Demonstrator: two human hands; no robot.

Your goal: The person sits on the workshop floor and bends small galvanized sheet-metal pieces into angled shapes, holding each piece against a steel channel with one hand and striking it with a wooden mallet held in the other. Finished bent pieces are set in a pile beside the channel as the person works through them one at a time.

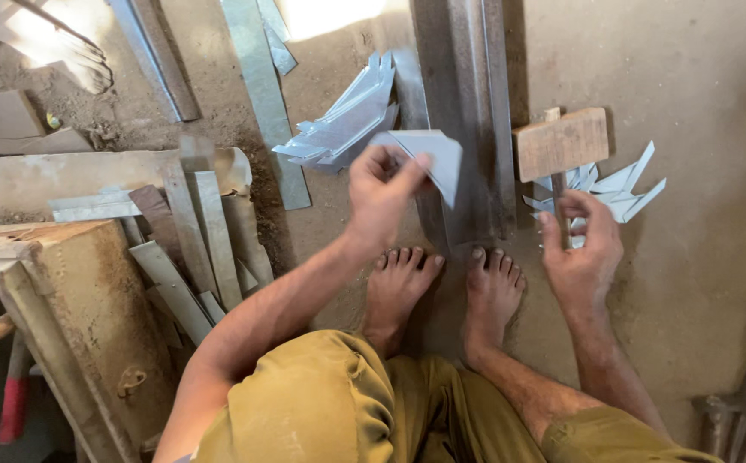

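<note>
- Standing at the far left are a worn wooden block (72, 317) and a bundle of flat grey metal strips (193, 249) which lean against it
- Further right, a pile of folded grey sheet-metal pieces (338, 129) lies on the sandy floor (699, 86)
- The left hand (381, 197) pinches a folded triangular grey sheet-metal piece (437, 159) between thumb and fingers; the piece points up and right from the grip, over a long dark steel angle bar (467, 103) whose long axis runs away from the person
- Two bare feet (446, 287) stand at the near end of this bar
- The right hand (583, 253) is closed around the handle of a wooden mallet with a block-shaped head (561, 141), the head lying beyond the hand, just right of the bar
- More cut grey metal pieces (626, 189) lie under the mallet
</note>
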